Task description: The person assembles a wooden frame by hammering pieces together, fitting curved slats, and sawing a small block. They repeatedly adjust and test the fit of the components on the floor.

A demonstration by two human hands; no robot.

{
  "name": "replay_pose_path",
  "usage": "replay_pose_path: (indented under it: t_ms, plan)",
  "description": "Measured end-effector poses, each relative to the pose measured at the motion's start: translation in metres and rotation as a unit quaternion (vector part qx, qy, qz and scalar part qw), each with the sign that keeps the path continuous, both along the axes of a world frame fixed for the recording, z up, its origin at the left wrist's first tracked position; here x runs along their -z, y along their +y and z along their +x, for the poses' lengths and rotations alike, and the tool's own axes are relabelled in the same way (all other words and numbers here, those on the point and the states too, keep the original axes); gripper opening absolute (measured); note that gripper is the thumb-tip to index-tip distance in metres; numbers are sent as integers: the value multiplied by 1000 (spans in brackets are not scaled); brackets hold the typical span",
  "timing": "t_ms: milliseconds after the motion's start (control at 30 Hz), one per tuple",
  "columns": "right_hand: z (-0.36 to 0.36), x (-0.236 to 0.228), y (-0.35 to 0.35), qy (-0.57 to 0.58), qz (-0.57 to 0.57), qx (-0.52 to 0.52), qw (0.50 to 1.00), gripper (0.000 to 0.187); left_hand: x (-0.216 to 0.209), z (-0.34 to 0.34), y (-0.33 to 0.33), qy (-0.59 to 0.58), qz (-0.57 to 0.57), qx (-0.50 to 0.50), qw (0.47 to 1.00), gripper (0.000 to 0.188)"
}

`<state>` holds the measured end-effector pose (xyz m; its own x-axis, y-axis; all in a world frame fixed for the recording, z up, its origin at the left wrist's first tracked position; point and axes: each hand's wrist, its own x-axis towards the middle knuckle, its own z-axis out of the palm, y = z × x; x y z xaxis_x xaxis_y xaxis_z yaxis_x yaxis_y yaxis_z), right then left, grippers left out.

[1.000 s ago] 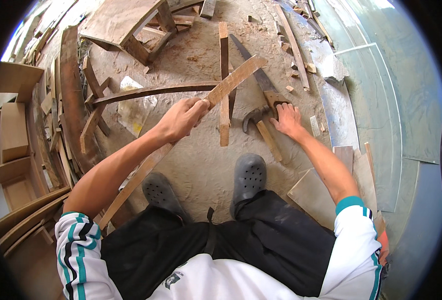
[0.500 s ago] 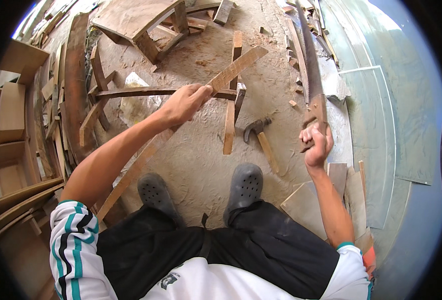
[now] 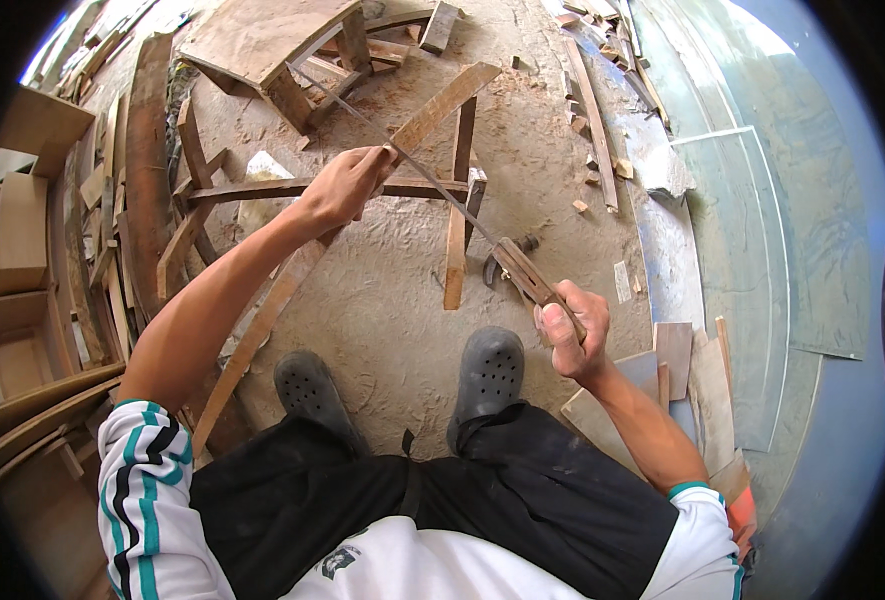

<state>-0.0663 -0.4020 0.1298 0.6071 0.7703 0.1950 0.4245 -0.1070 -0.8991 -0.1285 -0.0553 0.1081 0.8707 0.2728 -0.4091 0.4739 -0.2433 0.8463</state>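
Note:
My left hand (image 3: 347, 188) is closed around a long wooden strip (image 3: 445, 104) that slants from beside my left leg up to the far right. Wrapped round the wooden handle of a handsaw (image 3: 432, 180), my right hand (image 3: 574, 328) holds it with the thin edge of its blade toward me. The blade crosses the strip just beyond my left fingers; whether it touches the wood I cannot tell. Under the strip stands a low wooden frame (image 3: 292, 188) with crossed legs at both ends. A hammer (image 3: 492, 268) lies on the floor, mostly hidden behind the saw handle.
A low wooden table or stool (image 3: 252, 45) stands at the far left. Planks (image 3: 147, 170) and box-like wooden pieces (image 3: 20, 235) line the left side. Wood offcuts (image 3: 582, 125) lie at the far right, beside glass-like sheets (image 3: 742, 250). Board pieces (image 3: 617, 400) lie near my right forearm.
My right hand has swung the saw from upright on the right to across the strip, turning its blade edge-on. The left hand and strip have shifted slightly left and away.

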Motion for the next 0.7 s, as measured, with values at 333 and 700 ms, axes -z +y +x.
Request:
replay_pose_path:
  t_ms: [333,700]
  plan:
    - [0,7,7,19,2,19,1000,30,5,2,11,-3,15,-16,1000,51]
    - [13,-24,37,-31,-33,-13,999,28,3,6,5,-30,98,53,993,54]
